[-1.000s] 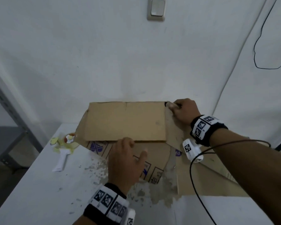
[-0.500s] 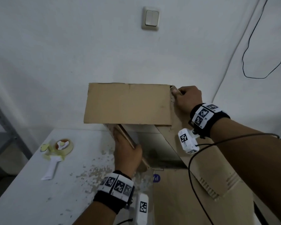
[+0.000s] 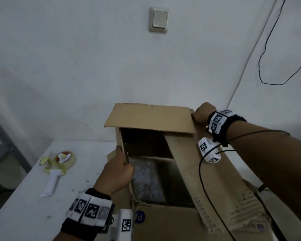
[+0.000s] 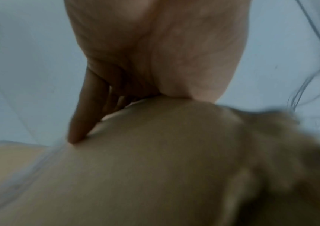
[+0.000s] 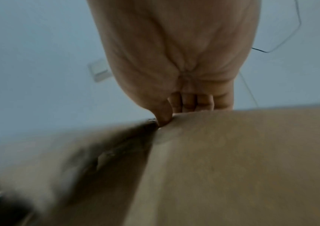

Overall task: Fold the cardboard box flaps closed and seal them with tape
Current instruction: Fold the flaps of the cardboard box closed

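So the cardboard box [image 3: 172,171] is seen in the middle-to-lower right of the head view, opened up on the white tabletop [image 3: 33,197], with its dark inside and a greyish patch at the bottom left exposed. The far flap [image 3: 149,119] is tipped over the opening near the centre of the frame, and a long right flap [image 3: 207,180] is slanted down toward the lower right corner.

The left hand [image 3: 116,173] is found just left of centre, and its grip is clamped on the box's left wall edge: thumb on the outside, fingers hooked over the rim. In the left wrist view the fingers [image 4: 82,116] are seen pressed against cardboard, though everything there is pretty blurry.

The right hand [image 3: 202,113] is up at the far right corner of the box, right where the far flap meets the right flap. Its grip is closed on that cardboard corner; in the right wrist view the thumb [image 5: 161,113] is pinched down at the edge with curled fingers behind it.

A tape dispenser [image 3: 59,164] with a white handle is lying on the tabletop at the left of the frame, well apart from both hands and not touched. A light switch [image 3: 158,19] is mounted on the wall at top centre, and a black cable [image 3: 268,70] is hung at the upper right.
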